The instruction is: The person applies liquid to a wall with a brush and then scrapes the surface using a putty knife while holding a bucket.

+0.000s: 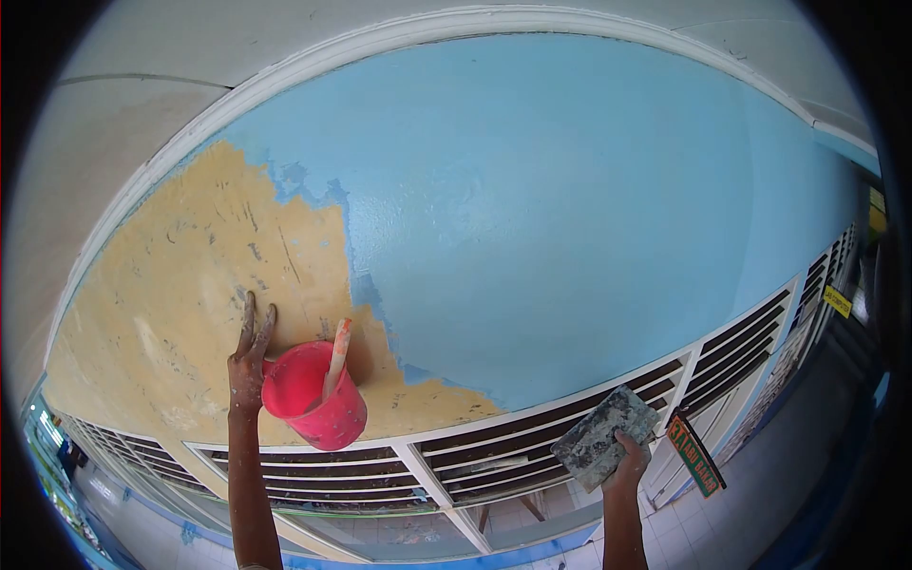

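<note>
My left hand (249, 369) is at the yellowish part of the wall (190, 275), with two fingers stretched up along it. Right beside it is a red bucket (332, 423), tilted with its mouth towards me; the hand appears to hold it at the rim, though part of the grip is hidden. A stick-like handle (337, 356), orange at its tip, leans out of the bucket. Lower right, my right hand (627, 464) grips a flat rectangular putty scraper (600, 432), smeared grey, its thumb across the front. The scraper is in front of the louvres.
Glossy light blue paint (551, 209) covers most of the wall, with a ragged edge against the yellowish area. White-framed louvre windows (413, 465) run below. A hanging sign (693, 456) is at the right, near a smaller yellow sign (837, 302). White moulding (522, 19) borders the ceiling.
</note>
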{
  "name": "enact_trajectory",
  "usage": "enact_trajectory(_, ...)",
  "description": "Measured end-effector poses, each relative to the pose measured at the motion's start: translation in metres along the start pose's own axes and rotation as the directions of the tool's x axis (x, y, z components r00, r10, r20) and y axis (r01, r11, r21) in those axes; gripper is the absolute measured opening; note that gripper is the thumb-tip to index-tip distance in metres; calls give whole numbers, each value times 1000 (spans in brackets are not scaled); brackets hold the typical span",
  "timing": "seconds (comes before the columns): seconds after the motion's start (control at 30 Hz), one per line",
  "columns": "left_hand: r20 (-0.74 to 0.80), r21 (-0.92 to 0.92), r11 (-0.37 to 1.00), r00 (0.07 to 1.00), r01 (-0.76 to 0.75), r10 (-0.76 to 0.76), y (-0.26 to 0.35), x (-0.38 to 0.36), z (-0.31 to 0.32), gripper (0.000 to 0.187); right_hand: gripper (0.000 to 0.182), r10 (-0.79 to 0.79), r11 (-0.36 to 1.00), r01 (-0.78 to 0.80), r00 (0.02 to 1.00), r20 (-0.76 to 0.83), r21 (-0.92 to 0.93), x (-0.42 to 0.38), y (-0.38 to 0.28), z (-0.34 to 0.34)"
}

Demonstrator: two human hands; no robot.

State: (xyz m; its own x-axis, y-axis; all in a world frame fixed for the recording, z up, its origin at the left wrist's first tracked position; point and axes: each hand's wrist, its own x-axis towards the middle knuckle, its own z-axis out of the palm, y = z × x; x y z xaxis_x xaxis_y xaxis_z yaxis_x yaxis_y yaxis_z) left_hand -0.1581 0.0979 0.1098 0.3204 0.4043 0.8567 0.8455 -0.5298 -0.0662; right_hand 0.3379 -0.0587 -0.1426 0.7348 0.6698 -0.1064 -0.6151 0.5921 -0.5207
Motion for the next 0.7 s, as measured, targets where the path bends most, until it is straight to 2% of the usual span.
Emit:
enact_trajectory(0.17,-36,47,997,997,-66,68,-6,-4,4,75,48,10,1000,-12,998,-63,-21,15,9,-30)
enact_trajectory(0.27,34,17,994,993,109,-109,-3,-9,5,78,45,7,991,-22,993,-115,-130,20,30,-72)
enact_trajectory(0.3,41,16,995,994,99,-100,-4,-8,6,78,45,8,992,-24,992,-125,-124,21,40,-89)
enact_trajectory(0.37,-26,83,996,1000,19,-17,-6,-9,8,79,42,270,949,-305,915,-299,-76,27,66,-136)
enact_trajectory(0.4,-23,83,996,1000,16,-14,-6,-9,8,79,42,271,949,-306,914,-302,-73,29,79,-163)
enact_trajectory(0.47,-7,20,999,999,49,-49,-6,-9,8,80,41,414,882,-470,815,-406,-45,25,99,-210)
enact_trajectory(0.5,-3,17,999,999,45,-45,-8,-8,9,80,41,412,882,-469,813,-411,-42,16,100,-214)
enact_trajectory(0.57,1,51,996,997,71,-71,-11,-10,10,80,40,439,894,-437,807,-395,99,-9,99,-216)
enact_trajectory(0.6,6,53,996,997,75,-76,-11,-10,10,80,41,398,904,-425,798,-453,46,-6,108,-235)
enact_trajectory(0.67,-24,63,998,1000,13,-12,-10,-9,10,81,41,390,904,-427,802,-453,21,-9,99,-227)
enact_trajectory(0.7,-17,74,997,999,29,-28,-11,-9,9,81,41,377,907,-421,810,-449,2,-7,94,-219)
